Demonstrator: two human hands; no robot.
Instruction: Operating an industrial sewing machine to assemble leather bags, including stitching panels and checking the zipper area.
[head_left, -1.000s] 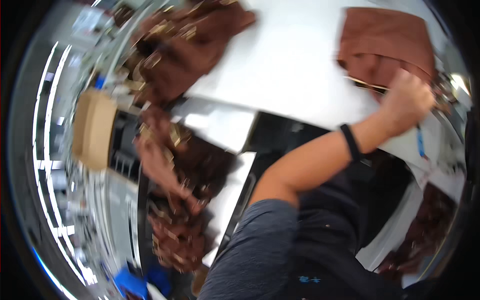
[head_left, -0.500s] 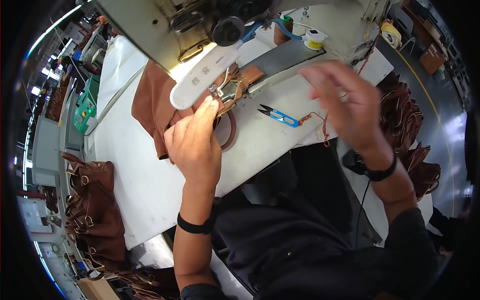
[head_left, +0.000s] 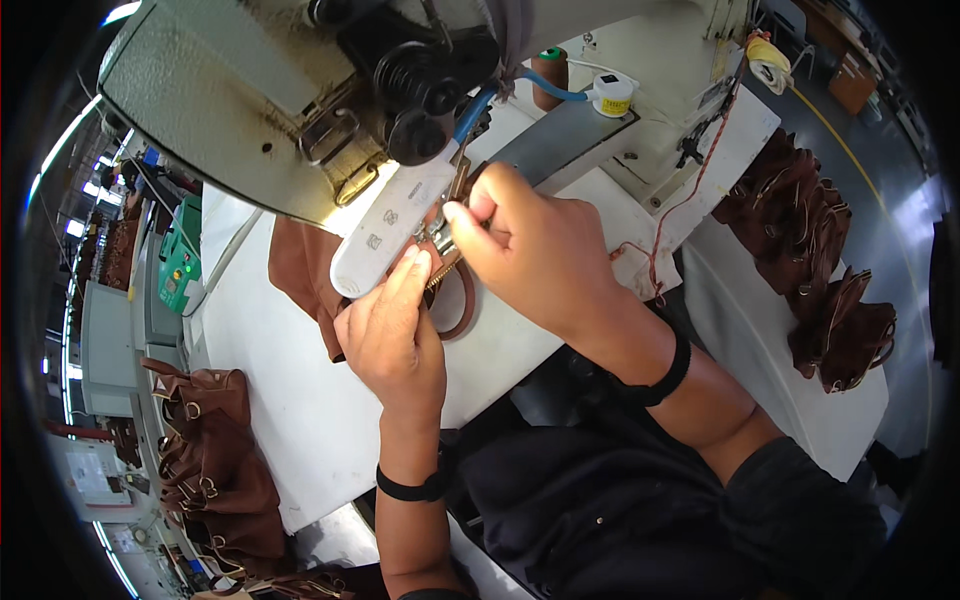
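Note:
A brown leather bag [head_left: 300, 270] lies under the head of a sewing machine [head_left: 225, 110], partly behind its long white guard [head_left: 390, 230]. My left hand [head_left: 395, 340] is closed on the bag's edge, fingertips pressed close to the metal presser foot [head_left: 436, 238]. A gold-toothed zipper [head_left: 446, 277] and a rounded brown handle [head_left: 468, 308] show beside those fingers. My right hand [head_left: 540, 250] is at the needle area with thumb and forefinger pinched together. What they grip, if anything, cannot be made out.
Brown leather bags are piled at the left [head_left: 225, 480] and more at the right [head_left: 790, 220]. A thread cone [head_left: 549, 85] and a white round container [head_left: 613, 95] stand behind the machine bed. Reddish cord [head_left: 655, 270] hangs at the right of the white worktable [head_left: 250, 350].
My right hand has moved left from the open air to the needle area and closed into a pinch. The blue thread snips are now hidden. The left hand still holds the bag.

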